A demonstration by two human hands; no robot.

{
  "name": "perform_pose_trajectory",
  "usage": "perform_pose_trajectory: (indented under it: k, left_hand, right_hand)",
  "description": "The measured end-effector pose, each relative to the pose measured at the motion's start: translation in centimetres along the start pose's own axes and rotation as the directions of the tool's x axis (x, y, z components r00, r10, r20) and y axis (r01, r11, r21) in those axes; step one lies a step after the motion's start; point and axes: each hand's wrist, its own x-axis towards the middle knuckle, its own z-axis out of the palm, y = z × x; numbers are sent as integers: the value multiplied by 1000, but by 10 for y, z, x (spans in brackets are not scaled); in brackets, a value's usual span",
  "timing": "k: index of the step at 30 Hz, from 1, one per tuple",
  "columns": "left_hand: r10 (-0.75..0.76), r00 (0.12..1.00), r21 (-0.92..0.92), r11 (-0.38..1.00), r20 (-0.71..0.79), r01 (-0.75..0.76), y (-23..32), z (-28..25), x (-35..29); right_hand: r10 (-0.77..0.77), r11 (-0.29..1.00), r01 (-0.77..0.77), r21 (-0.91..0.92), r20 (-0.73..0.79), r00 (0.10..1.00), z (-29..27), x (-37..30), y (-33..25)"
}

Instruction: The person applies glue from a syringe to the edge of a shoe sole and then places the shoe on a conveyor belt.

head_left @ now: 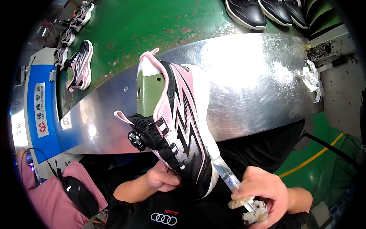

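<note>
A black, pink and white sneaker (pixel 183 118) stands tilted in front of me, its heel away from me and its toe near my chest. Inside it sits a green shoe last (pixel 148 93). A dial with black laces lies on its tongue side. My left hand (pixel 164 178) is closed on the shoe near the toe. In my right hand (pixel 263 192) is a slim tool with a clear handle (pixel 228 177); its white tip meets the white sole near the forefoot. Pale, crumpled material wraps the tool's end by my fingers.
A shiny metal plate (pixel 251 95) lies behind the shoe, over a green belt (pixel 152 26). More sneakers (pixel 82 63) line the left, and black shoes (pixel 246 13) stand at the far right. Crumpled white paper (pixel 312 81) rests on the plate's right end. A person's pink sleeve (pixel 42 202) shows at left.
</note>
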Motion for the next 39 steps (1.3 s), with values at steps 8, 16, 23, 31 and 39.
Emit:
perform_pose_trajectory:
  k: [8, 16, 23, 31, 39]
  left_hand:
    - [-199, 970, -2, 980, 138, 201, -9, -2, 39]
    - [-247, 953, 50, 969, 175, 242, -19, 6, 81]
    - [-209, 951, 92, 977, 230, 192, -27, 11, 110]
    - [-168, 955, 31, 986, 244, 165, -26, 21, 126]
    - [-175, 962, -34, 982, 212, 186, -24, 28, 131]
  right_hand:
    - [45, 984, -41, -171, 17, 999, 1, -22, -41]
    - [61, 951, -65, -304, -22, 998, -1, -45, -70]
    - [12, 919, -54, -391, -110, 994, -2, -58, -70]
    - [-101, 824, 45, -564, -68, 993, 3, -53, -62]
    - [-107, 640, -11, -768, -104, 989, 10, -54, -48]
